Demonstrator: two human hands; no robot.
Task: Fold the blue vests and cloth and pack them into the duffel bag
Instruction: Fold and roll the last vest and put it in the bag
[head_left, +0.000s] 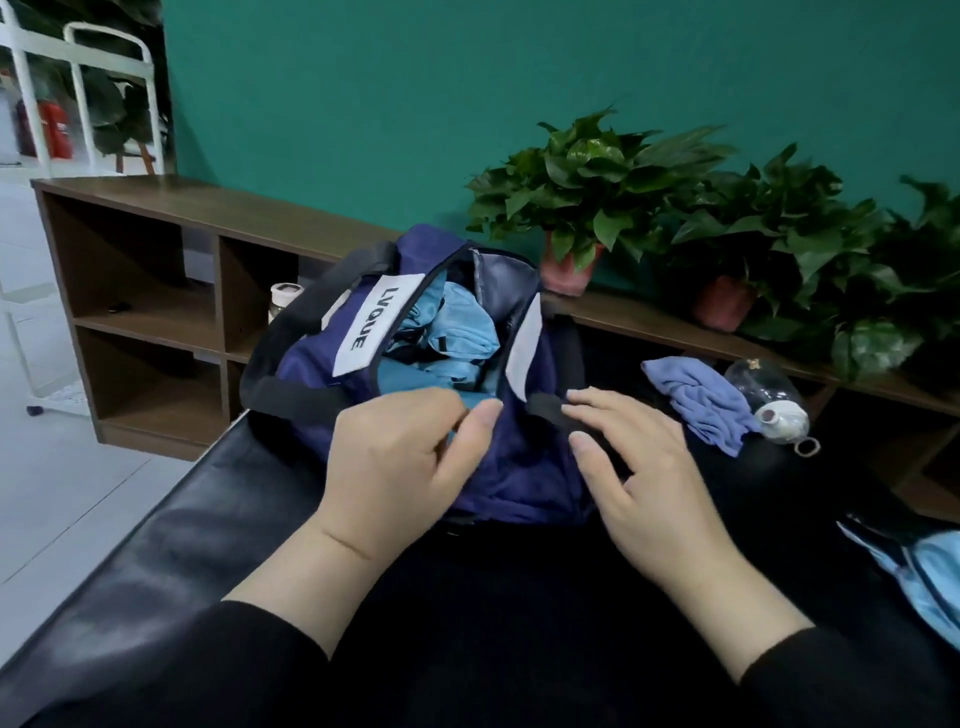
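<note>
From my head camera, the navy duffel bag (332, 358) sits on the black counter (171, 545) in front of me, its top gaping, with light blue vests (457, 322) bundled inside. My left hand (400, 467) pinches the near edge of the bag's opening between thumb and fingers. My right hand (639, 478) rests with fingers straight on the bag's black strap (545, 405). The hands are apart. A lavender cloth (696, 400) lies right of the bag, touching a clear bottle (769, 395). Another blue vest (924, 577) lies at the right edge.
</note>
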